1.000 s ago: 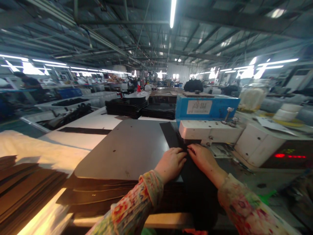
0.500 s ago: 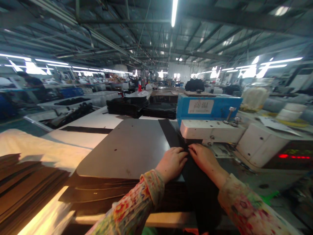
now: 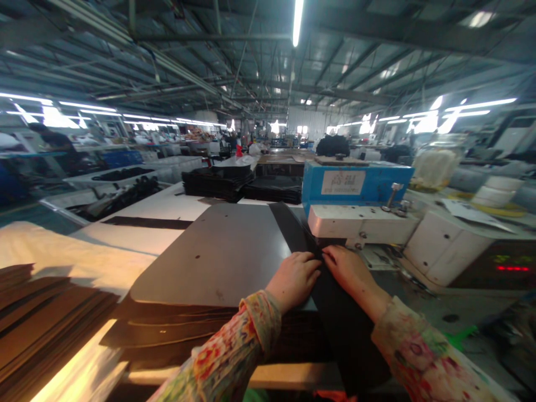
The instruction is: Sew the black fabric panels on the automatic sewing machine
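A long black strip of material (image 3: 341, 324) runs from the front edge, beneath both hands, past the white machine head (image 3: 355, 222). My left hand (image 3: 294, 279) is closed at the strip's left side, its fingertips bent together onto the material. Close beside it, my right hand (image 3: 352, 273) pinches the strip's edge just in front of the machine head. The exact fingertip grip is partly hidden. Under the left wrist lies a smooth grey metal plate (image 3: 221, 257), with the far part of the strip lying along its right side.
Brown sheets (image 3: 138, 332) are stacked below the plate, and more brown pieces (image 3: 46, 318) lie at the left. Black stacks (image 3: 218, 183) stand behind. A blue box (image 3: 355, 181) tops the machine; its control panel (image 3: 498, 268) glows red at the right.
The strip's far end has shifted slightly left, and its near end hangs a little farther right. Both hands stay in almost the same place. The panel's lit red figures differ.
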Demonstrator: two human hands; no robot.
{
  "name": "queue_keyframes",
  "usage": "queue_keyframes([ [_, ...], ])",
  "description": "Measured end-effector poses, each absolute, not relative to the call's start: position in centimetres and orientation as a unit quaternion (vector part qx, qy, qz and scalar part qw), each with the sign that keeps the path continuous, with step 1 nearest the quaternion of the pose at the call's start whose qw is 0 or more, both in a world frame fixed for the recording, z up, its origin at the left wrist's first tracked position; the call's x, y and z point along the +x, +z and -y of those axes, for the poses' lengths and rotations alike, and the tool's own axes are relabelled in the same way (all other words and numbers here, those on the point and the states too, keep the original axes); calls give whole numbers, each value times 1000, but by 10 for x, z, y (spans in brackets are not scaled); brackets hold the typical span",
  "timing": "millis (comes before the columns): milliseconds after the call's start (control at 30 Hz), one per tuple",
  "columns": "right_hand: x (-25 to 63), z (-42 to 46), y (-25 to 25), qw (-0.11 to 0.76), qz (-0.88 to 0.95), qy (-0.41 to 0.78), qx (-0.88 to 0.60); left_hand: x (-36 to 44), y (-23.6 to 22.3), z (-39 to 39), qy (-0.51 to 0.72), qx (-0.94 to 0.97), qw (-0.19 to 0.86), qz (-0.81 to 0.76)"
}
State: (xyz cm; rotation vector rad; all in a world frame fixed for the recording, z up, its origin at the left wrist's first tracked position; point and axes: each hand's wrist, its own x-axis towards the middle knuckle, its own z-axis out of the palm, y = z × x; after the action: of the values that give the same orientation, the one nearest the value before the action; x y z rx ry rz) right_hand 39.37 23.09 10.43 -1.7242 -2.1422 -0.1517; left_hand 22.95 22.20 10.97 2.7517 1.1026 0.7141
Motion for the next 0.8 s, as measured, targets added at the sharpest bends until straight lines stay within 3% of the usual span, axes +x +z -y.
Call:
queue_keyframes([
  [800,393,-231,106,178,764,-49,-618,230,108,-223,240,902,46,-356],
])
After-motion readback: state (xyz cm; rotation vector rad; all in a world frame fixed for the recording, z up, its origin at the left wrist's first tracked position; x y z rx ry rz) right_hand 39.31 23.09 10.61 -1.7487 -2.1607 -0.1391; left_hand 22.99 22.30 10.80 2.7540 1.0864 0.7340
